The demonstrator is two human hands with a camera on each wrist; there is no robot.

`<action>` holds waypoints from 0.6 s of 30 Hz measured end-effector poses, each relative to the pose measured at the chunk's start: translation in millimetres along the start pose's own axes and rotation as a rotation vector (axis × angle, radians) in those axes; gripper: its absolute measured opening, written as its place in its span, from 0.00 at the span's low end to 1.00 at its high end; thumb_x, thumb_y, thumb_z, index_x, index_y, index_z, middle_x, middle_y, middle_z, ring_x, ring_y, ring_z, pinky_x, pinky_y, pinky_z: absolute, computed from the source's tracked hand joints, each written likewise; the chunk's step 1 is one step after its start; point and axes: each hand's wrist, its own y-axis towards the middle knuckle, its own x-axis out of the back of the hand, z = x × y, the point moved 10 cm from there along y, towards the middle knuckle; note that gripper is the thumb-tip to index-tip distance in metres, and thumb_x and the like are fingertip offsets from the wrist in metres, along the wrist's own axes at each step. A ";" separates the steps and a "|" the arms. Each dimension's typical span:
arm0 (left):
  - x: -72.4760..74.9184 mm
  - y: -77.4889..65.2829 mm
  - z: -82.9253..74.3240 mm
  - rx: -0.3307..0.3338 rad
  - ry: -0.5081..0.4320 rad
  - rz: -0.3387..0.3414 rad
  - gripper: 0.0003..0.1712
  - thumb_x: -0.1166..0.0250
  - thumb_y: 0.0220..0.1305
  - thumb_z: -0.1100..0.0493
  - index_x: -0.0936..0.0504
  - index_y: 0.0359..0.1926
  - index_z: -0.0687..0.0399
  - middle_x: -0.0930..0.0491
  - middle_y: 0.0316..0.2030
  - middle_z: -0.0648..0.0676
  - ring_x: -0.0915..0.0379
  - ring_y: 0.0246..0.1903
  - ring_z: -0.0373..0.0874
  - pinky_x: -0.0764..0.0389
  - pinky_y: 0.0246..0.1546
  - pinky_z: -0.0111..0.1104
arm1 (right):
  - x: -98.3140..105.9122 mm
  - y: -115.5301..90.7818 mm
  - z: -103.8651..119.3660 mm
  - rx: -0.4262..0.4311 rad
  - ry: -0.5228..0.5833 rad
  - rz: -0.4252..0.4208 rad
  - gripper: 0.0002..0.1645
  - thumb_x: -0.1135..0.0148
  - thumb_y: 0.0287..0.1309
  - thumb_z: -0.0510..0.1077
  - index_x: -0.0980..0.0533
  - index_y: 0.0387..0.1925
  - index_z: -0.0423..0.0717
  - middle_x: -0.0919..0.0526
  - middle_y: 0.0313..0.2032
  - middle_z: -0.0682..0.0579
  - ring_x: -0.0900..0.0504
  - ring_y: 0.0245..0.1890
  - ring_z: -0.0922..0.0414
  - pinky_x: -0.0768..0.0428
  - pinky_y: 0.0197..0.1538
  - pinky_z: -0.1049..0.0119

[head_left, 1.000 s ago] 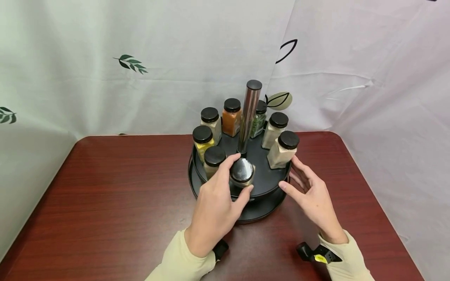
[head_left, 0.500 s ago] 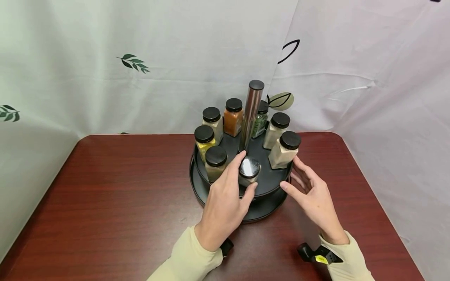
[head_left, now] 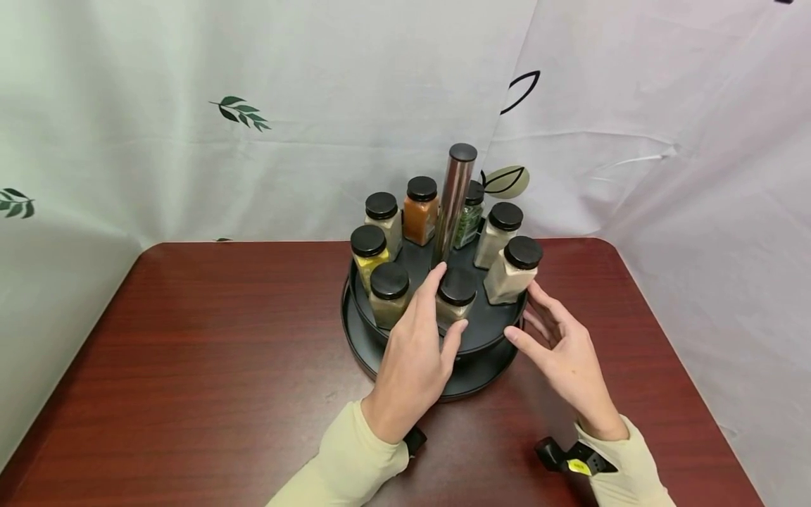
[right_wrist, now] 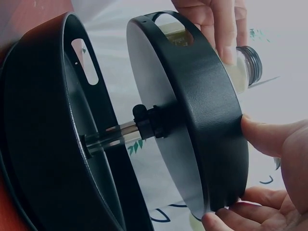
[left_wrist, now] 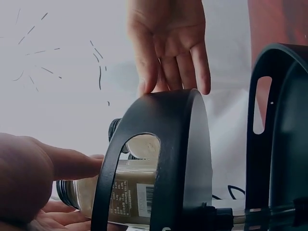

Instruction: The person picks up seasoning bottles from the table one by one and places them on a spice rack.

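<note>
A two-tier black spice rack [head_left: 443, 391] with a shiny central post [head_left: 455, 204] stands on the table. At the front of its upper tier [head_left: 478, 341], my left hand [head_left: 412, 366] holds a black-lidded spice jar [head_left: 455, 310] between thumb and fingers. Through the tier's slot in the left wrist view, the jar's label [left_wrist: 132, 197] shows. My right hand [head_left: 567, 355] touches the upper tier's outer wall, thumb and fingers spread along it. Just above that hand stands a jar of pale powder [head_left: 507, 278].
More spice jars ring the upper tier: grey-brown [head_left: 388, 310], yellow [head_left: 370, 267], pale [head_left: 391, 229], orange [head_left: 419, 218], green [head_left: 469, 218] and cream [head_left: 494, 243]. The lower tier's rim sticks out below. A pale patterned curtain [head_left: 317, 141] hangs behind the dark red table [head_left: 241, 352].
My left hand has moved the jar rightward along the front of the upper tier, away from the grey-brown one. The glare on its lid is gone. My right hand stays at the wall.
</note>
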 end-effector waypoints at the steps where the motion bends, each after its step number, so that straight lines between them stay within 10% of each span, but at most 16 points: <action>1: -0.4 0.2 -0.6 -0.006 0.004 0.001 0.42 0.36 0.59 0.62 0.47 0.69 0.57 0.37 0.64 0.54 0.37 0.61 0.41 0.30 0.55 0.33 | 0.1 0.1 0.0 0.001 0.002 -0.001 0.40 0.34 0.53 0.37 0.39 0.66 0.53 0.39 0.66 0.53 0.32 0.61 0.55 0.29 0.56 0.70; 11: 18.7 -2.9 -24.9 -0.115 0.026 0.011 0.45 0.34 0.57 0.61 0.48 0.70 0.60 0.44 0.68 0.57 0.45 0.65 0.44 0.32 0.58 0.35 | -1.0 0.2 2.1 -0.010 0.007 -0.003 0.40 0.34 0.53 0.38 0.39 0.66 0.54 0.38 0.66 0.54 0.33 0.62 0.55 0.31 0.57 0.71; 18: 79.4 4.8 -39.2 -0.253 -0.055 -0.220 0.29 0.38 0.59 0.61 0.33 0.60 0.70 0.33 0.61 0.62 0.35 0.60 0.52 0.34 0.59 0.39 | 2.1 3.1 2.8 0.005 -0.023 -0.017 0.40 0.33 0.52 0.38 0.38 0.66 0.55 0.35 0.64 0.52 0.32 0.62 0.56 0.30 0.56 0.71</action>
